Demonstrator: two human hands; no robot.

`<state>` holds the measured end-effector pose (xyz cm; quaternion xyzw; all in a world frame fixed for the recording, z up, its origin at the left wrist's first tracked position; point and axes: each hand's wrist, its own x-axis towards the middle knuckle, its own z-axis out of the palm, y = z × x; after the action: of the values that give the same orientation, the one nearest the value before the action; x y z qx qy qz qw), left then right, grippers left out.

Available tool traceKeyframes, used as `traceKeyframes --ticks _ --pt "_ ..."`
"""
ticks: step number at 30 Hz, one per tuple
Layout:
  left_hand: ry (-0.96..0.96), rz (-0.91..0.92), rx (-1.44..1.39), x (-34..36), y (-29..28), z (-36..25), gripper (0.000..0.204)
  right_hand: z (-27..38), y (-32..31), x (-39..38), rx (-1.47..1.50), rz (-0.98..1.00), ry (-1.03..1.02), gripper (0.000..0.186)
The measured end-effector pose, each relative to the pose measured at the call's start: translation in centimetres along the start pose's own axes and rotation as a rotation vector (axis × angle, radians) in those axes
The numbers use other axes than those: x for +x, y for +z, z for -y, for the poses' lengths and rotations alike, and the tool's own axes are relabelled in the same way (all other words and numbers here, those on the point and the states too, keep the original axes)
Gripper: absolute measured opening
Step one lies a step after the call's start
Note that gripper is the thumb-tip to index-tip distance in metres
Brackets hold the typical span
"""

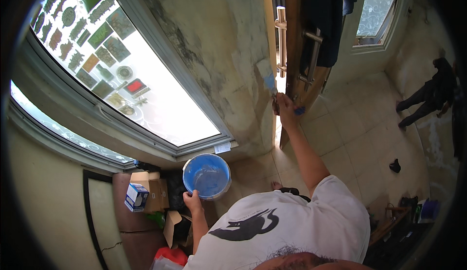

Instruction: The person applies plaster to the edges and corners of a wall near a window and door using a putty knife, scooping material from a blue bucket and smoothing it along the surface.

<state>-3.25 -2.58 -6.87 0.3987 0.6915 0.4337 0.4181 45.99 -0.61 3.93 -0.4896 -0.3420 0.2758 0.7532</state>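
Here, right hand (pixel 286 104): closed around the handle of a flat-bladed scraper (pixel 269 82), the arm stretched out ahead.
Scraper blade: pointing up along the stained wall (pixel 214 22), just beside the door gap; whether it touches the plaster, I cannot tell.
Blue piece (pixel 300 110): just right of that hand; too small to tell whether it belongs to the scraper.
Left hand (pixel 193 201): gripping the near rim of a round blue bucket (pixel 219 164).
Bucket: held below the window's lower corner, mouth toward the camera, pale smears on its rim and inside.
Window (pixel 187 117): grey-framed, bright, with patterned panels toward its upper left.
Door (pixel 292 32): brown, ajar, with metal pull handles and dark cloth (pixel 332 22) hanging over it.
Boxes: a blue-and-white carton (pixel 136 197) against a brown cardboard box (pixel 156 193), left of the bucket.
Floor (pixel 335 134): pale square tiles; a small black object (pixel 395 166) lies on them.
Co-worker (pixel 428 95): dark-clothed, far right, well apart from both hands.
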Motion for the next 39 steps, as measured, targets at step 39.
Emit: traceKeyframes --ticks 39 --pt "-0.006 0.014 0.027 -1.2 -0.5 -1.4 0.014 -5.3 -2.4 -3.4 -0.098 0.022 0.106 0.036"
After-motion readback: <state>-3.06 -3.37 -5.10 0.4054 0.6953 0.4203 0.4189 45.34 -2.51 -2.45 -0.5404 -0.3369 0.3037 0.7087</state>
